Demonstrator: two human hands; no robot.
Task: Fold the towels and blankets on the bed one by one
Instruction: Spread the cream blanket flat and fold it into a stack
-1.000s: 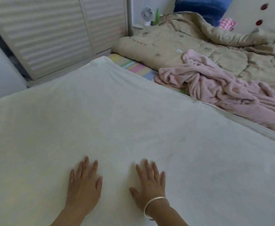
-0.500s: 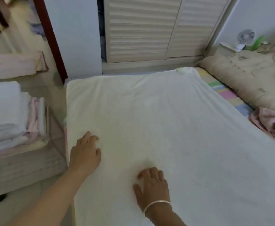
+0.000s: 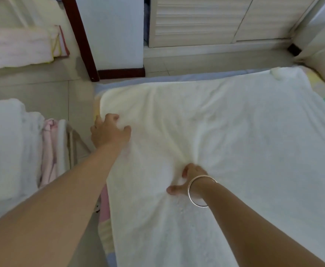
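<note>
A large white blanket [image 3: 234, 132] is lying spread flat across the bed [image 3: 177, 79], covering most of it and reaching the bed's left edge. A person is leaning over it with both arms stretched forward. The left hand [image 3: 109, 130] is gripping the blanket close to its left edge, fingers curled into the fabric and bunching it. The right hand [image 3: 192, 179], wearing a silver bangle [image 3: 198, 191] at the wrist, is gripping the blanket nearer the middle, fingers digging in and thumb sticking out to the left, with creases fanning away from the grip. Beside the bed on the left, a stack of folded white towels [image 3: 3, 151] is sitting with a folded pink cloth [image 3: 50, 151] against it. Louvred cupboard doors [image 3: 196, 20] are standing beyond the bed.
</note>
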